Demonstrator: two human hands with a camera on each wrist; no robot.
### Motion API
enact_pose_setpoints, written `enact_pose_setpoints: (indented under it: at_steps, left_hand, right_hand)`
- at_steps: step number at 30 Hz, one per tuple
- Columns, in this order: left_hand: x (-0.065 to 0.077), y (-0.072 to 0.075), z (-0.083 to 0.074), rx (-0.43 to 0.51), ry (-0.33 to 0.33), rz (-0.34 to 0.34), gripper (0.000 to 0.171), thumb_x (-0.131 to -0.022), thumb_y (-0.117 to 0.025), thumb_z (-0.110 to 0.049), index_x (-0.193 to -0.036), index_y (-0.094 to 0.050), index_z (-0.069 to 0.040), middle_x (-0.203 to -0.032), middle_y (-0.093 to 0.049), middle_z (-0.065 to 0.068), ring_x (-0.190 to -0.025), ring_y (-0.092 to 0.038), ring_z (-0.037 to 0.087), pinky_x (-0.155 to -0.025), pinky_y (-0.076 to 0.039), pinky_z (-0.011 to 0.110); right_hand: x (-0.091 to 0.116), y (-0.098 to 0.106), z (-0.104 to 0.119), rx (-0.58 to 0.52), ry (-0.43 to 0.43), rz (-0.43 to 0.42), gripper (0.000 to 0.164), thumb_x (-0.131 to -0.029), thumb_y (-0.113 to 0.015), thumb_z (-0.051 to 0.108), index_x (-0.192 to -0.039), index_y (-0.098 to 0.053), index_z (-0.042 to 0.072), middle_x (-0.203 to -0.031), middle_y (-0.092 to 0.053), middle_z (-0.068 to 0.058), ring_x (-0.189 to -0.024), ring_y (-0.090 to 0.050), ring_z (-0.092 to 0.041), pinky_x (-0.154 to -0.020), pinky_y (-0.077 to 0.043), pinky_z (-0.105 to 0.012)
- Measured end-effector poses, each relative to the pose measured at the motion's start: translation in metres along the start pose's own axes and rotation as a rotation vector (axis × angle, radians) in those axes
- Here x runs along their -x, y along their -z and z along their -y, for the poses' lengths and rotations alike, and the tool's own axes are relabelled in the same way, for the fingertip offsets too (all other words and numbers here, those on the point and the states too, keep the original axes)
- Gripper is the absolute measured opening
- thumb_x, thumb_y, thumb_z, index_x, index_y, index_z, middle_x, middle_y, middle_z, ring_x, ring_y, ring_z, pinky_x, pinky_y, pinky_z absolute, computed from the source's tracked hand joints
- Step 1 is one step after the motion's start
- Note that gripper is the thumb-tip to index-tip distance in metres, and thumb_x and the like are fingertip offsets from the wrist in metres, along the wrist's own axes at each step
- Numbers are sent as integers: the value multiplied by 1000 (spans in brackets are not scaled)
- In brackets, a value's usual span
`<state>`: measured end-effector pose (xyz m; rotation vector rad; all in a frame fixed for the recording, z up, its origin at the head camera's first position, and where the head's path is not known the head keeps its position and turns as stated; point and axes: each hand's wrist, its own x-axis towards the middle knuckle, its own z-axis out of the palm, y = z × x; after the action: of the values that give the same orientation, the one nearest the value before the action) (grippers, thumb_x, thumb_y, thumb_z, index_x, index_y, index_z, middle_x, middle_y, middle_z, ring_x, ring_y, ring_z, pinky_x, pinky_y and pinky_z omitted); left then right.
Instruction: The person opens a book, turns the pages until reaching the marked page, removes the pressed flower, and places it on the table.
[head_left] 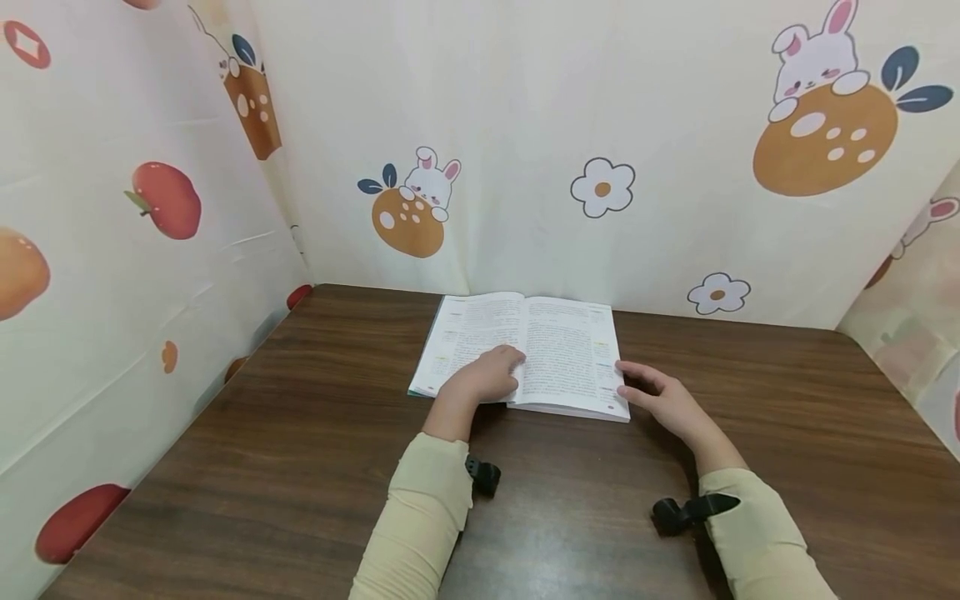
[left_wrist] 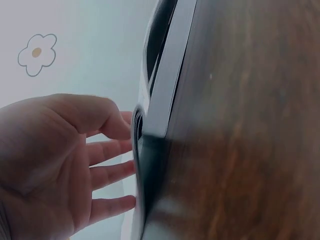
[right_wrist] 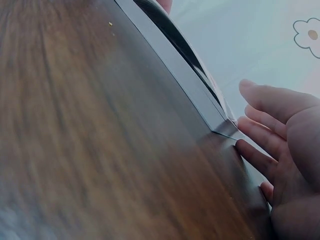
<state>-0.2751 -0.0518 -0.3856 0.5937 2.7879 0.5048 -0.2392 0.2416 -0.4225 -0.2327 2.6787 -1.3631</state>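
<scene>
An open book (head_left: 566, 354) with printed pages lies on the dark wooden table near its back edge. My left hand (head_left: 483, 375) rests on the left page close to the spine; in the left wrist view its fingers (left_wrist: 112, 175) are stretched out against the page, which bows up at the spine. At the book's right edge is my right hand (head_left: 663, 400), its thumb and fingers spread. Seen from the right wrist, the fingertips (right_wrist: 245, 145) touch the corner of the book (right_wrist: 200, 95). Neither hand grips anything.
The brown wooden table (head_left: 262, 467) spreads around the book. A pale curtain (head_left: 525, 125) printed with rabbits, fruit and flowers hangs behind the table and along its sides. Black wrist cameras are strapped over both sleeves (head_left: 431, 492).
</scene>
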Motion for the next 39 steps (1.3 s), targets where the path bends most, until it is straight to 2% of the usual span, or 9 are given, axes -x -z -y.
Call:
enact_pose_setpoints:
  at_steps: [4, 10, 18, 24, 28, 32, 39]
  left_hand:
    - [1, 0, -1, -53, 15, -9, 44, -91, -45, -12, -134, -48, -13, -143, -37, 4, -131, -33, 21, -104, -29, 38]
    - [1, 2, -4, -73, 36, -79, 41, -88, -49, -17, -129, -54, -18, -137, -45, 2, -125, -39, 24, -99, -31, 48]
    - [0, 3, -12, -67, 13, -136, 36, -89, -50, -23, -124, -58, -23, -130, -51, 1, -118, -42, 24, -95, -32, 45]
    - [-2, 0, -23, -32, -51, -154, 31, -92, -49, -26, -121, -60, -23, -126, -54, 0, -114, -44, 19, -94, -35, 41]
    - [-4, -3, -31, -10, -110, -136, 29, -92, -53, -31, -118, -62, -23, -120, -57, -1, -108, -47, 17, -92, -37, 36]
    - [-5, -7, -39, -44, -157, -98, 33, -90, -57, -39, -118, -62, -23, -115, -59, -2, -105, -49, 16, -89, -38, 33]
    - [-6, -16, -51, -135, -154, -72, 35, -83, -63, -47, -112, -66, -27, -114, -58, -4, -103, -48, 15, -87, -39, 33]
  right_hand:
    - [0, 2, -3, -7, 29, 32, 67, -83, -66, 41, -138, -43, 13, -145, -32, -16, -132, -23, -38, -99, -17, -63]
    - [1, 6, -5, 9, 58, 73, 66, -79, -72, 35, -136, -46, 15, -145, -30, -18, -132, -20, -40, -100, -14, -63]
    - [1, 6, -5, 27, 32, 67, 65, -78, -71, 39, -134, -49, 15, -143, -32, -21, -130, -23, -41, -98, -16, -64]
    - [-1, 3, -5, 31, 100, 34, 50, -80, -70, 38, -123, -60, 14, -138, -45, -12, -131, -28, -38, -99, -19, -62]
    - [-2, 1, -7, 27, 147, 16, 40, -82, -69, 33, -116, -64, 12, -134, -50, -9, -131, -31, -36, -100, -20, -59]
    - [-2, 0, -6, 26, 155, 6, 37, -84, -67, 32, -114, -65, 11, -133, -51, -10, -129, -33, -36, -100, -21, -59]
    - [-1, 0, -3, 3, 176, -19, 34, -86, -65, 27, -114, -66, 7, -130, -53, -13, -127, -37, -36, -100, -24, -57]
